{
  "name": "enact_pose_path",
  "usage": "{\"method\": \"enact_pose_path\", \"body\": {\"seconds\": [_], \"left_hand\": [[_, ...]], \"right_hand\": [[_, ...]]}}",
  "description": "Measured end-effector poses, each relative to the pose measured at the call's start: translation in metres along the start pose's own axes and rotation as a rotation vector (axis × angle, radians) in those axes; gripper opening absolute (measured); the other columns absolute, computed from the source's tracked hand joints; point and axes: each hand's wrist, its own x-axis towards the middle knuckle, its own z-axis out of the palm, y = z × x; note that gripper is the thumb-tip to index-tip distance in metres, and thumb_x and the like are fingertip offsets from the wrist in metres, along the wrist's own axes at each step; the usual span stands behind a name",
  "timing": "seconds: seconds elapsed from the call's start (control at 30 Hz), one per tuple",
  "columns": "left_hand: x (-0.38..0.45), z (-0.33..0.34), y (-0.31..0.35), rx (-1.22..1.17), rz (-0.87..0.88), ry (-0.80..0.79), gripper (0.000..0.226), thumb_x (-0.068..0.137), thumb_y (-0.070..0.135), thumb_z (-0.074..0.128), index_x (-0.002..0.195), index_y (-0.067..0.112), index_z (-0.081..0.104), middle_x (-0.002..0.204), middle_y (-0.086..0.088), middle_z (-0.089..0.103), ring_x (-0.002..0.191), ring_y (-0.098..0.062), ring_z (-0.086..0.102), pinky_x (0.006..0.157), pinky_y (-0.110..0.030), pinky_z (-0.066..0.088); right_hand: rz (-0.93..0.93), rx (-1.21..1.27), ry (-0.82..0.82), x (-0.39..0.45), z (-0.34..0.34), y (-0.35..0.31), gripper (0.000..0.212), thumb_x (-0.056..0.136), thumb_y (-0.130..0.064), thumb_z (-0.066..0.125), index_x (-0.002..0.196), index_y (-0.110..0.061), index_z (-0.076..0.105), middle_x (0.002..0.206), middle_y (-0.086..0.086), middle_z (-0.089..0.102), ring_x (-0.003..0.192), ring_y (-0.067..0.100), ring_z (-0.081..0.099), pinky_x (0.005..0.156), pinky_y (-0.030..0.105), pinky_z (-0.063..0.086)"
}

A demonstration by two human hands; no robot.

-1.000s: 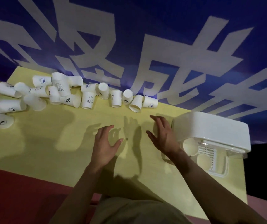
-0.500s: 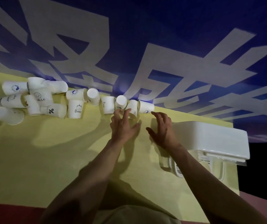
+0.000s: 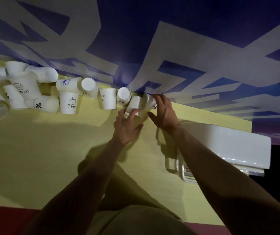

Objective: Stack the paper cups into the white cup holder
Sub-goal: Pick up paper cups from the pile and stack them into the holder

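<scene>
The yellow surface (image 3: 34, 150) carries everything, and along its far edge, against the blue-and-white banner (image 3: 169, 39), runs a long scatter of paper cups (image 3: 34, 92), most toppled on their sides, thickest toward the far left corner and thinning toward the middle. The white cup holder (image 3: 229, 145) stands at the right edge, well apart from the bulk of the cups and partly hidden behind the right forearm.

Both hands are at the right end of the row. The left hand (image 3: 127, 128) has its fingers and thumb curling round the tilted cup (image 3: 134, 105), whose mouth faces back toward the person and whose base points to the far edge; whether the grip is closed yet I cannot tell for certain. The right hand (image 3: 164, 114) lies spread, fingers straight, over the end cup (image 3: 150, 100), touching it or just above.

What matters for the next move: the holder lies to the right of and nearer than both hands, so the right hand is closer to it, and any lifted cup must travel right and back toward the near edge.
</scene>
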Motion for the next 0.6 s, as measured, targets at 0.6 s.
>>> {"method": "enact_pose_path", "body": {"seconds": [0.6], "left_hand": [[-0.021,-0.012,-0.012,-0.001,-0.093,0.116,0.087,0.078,0.074,0.056,0.143,0.017,0.043,0.129,-0.012,0.045,0.105,-0.036,0.057,0.085,-0.049,0.051]], "right_hand": [[0.011,-0.118,-0.113,-0.004,0.019,0.004,0.077,0.082,-0.042,0.079,0.146,-0.016,0.046,0.141,0.015,0.052,0.121,0.041,0.046,0.095,0.053,0.052]]}}
